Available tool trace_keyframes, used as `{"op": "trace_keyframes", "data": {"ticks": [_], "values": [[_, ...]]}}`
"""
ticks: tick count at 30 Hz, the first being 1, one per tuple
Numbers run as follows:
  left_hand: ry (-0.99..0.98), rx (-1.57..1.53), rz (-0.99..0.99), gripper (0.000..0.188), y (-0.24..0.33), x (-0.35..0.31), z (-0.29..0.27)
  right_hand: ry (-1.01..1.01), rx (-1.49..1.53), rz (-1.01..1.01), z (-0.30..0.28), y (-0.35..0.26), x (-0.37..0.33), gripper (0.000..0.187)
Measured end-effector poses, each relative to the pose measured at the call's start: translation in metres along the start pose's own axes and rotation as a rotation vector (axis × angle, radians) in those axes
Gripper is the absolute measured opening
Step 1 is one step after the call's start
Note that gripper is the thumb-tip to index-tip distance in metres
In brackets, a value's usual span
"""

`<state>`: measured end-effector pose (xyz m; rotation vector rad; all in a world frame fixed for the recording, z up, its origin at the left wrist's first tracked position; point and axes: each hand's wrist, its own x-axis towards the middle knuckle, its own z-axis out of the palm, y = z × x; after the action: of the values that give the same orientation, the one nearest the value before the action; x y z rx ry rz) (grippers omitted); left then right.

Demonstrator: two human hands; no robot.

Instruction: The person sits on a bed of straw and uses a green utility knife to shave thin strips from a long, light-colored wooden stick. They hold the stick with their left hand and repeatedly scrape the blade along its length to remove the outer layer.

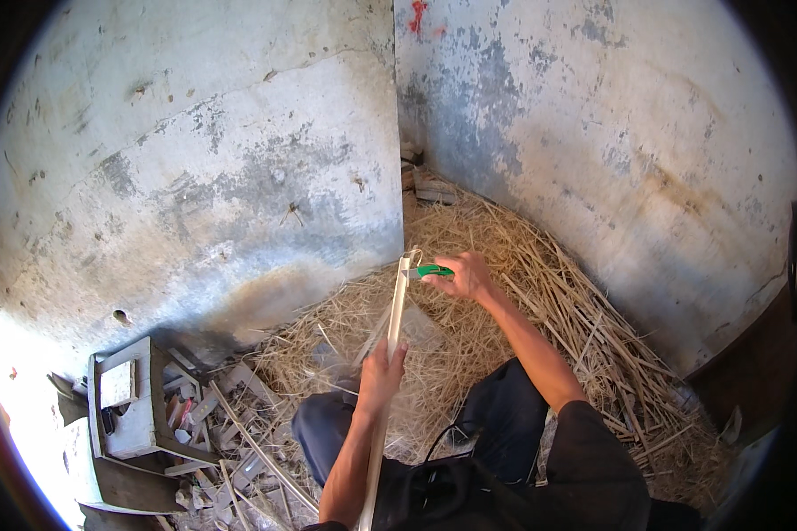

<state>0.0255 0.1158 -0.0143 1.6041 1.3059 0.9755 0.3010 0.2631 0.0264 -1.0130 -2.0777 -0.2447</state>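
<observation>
Plainly, two hands are at work on one strip with one knife. The left hand (383, 376) is closed around the strip (397, 310), between the knees (323, 429); the right hand (460, 276) grips the green handle of the knife (435, 271), its blade against the strip near the upper end. Long, narrow and pale, the strip slants up from the lower edge, and one thin curl (415, 254) shows at its tip. At left, one grey stand (142, 428) bears one pale block (118, 384) and a small dark thing (108, 420); whether they sit in a recess, I cannot tell. Uncounted shavings (505, 265) cover the floor below two walls (266, 133).
</observation>
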Motion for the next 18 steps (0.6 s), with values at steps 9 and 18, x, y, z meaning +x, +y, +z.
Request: {"op": "trace_keyframes", "data": {"ticks": [9, 18], "values": [[-0.144, -0.211, -0.067, 0.034, 0.005, -0.003, -0.008, 0.021, 0.012, 0.021, -0.009, -0.003, 0.001, 0.067], [0.144, 0.204, 0.175, 0.031, -0.010, -0.006, 0.002, -0.012, -0.087, -0.018, -0.014, 0.000, -0.001, 0.064]]}}
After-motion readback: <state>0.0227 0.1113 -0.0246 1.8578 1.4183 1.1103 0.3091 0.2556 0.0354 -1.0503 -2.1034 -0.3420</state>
